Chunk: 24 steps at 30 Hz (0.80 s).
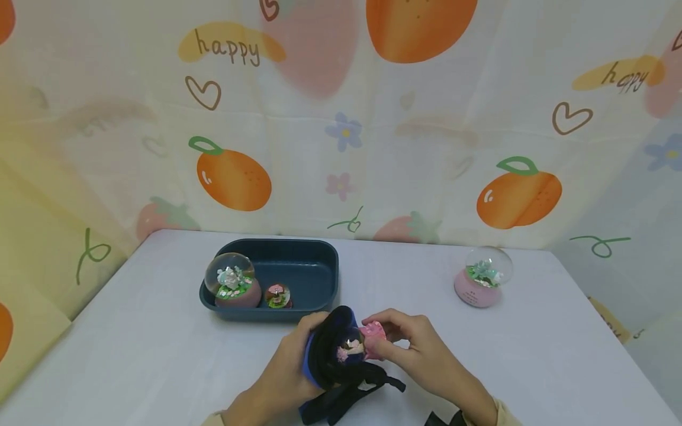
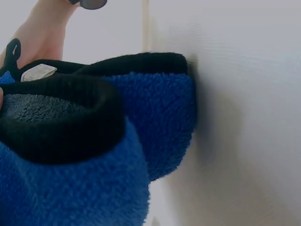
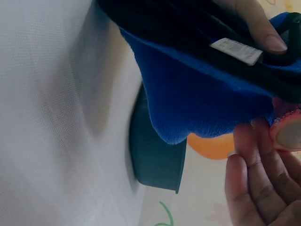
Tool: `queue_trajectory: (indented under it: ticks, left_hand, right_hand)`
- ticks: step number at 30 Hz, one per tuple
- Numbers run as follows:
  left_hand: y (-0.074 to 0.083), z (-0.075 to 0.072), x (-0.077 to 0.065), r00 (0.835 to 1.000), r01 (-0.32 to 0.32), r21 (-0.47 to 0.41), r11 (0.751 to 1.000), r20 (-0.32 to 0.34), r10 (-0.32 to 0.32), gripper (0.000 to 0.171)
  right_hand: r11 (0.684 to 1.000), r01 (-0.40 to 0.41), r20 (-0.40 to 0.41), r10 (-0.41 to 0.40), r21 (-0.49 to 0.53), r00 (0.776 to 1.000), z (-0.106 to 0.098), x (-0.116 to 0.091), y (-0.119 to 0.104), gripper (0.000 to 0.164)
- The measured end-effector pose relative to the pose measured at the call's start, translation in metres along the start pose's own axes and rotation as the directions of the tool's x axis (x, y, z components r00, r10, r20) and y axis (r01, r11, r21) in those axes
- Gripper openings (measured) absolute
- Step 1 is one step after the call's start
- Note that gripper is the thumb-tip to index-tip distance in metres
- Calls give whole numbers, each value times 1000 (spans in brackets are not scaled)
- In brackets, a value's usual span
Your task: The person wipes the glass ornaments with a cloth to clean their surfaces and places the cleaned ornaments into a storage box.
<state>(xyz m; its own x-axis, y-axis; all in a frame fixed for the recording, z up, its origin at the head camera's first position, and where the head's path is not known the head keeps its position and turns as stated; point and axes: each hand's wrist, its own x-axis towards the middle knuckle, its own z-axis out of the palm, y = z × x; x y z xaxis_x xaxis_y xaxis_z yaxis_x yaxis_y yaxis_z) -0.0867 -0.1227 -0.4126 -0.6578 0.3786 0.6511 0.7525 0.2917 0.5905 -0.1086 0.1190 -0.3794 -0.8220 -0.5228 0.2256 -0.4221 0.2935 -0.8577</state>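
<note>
My left hand [image 1: 285,367] grips a fluffy blue cloth [image 2: 164,113] with black edging, a white tag and a small loop. The cloth wraps around the glass ball of a small snow globe [image 1: 350,348], which has pink and white figures inside. My right hand [image 1: 421,349] pinches the globe's pink base [image 1: 375,338] between thumb and fingers. In the right wrist view the base's pale round underside [image 3: 289,134] faces outward beside the fingers. Part of the cloth hangs down to the white table.
A dark teal tray [image 1: 311,278] stands behind my left hand, holding a large snow globe [image 1: 234,284] with a pink base and a tiny globe [image 1: 277,297]. Another pink-based snow globe [image 1: 479,281] stands at the table's back right. A fruit-print curtain [image 1: 298,136] hangs behind the white table [image 1: 133,343].
</note>
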Motion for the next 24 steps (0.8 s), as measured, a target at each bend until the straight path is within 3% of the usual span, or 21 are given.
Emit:
queue_trajectory:
  ticks: [7,12,17,24]
  left_hand:
    - [0,2,3,993,-112,8,994,-32,112,71]
    - [0,2,7,986,-142,-7,990,-89,140,52]
    - [0,1,8,985,-129,-31,991,-123,124,37]
    - [-3,-1,9,977,-131,-121,984,-185,108,26]
  right_hand:
    - [996,-83,26,82,18,996,-1,0,-2,25]
    - [998,-59,-1,59,22,998,0,0,-1,29]
    - [1000,-13,-38,13,6,999,1,0,2,33]
    - [996,9,-64,-3,93,998,6,1,4,50]
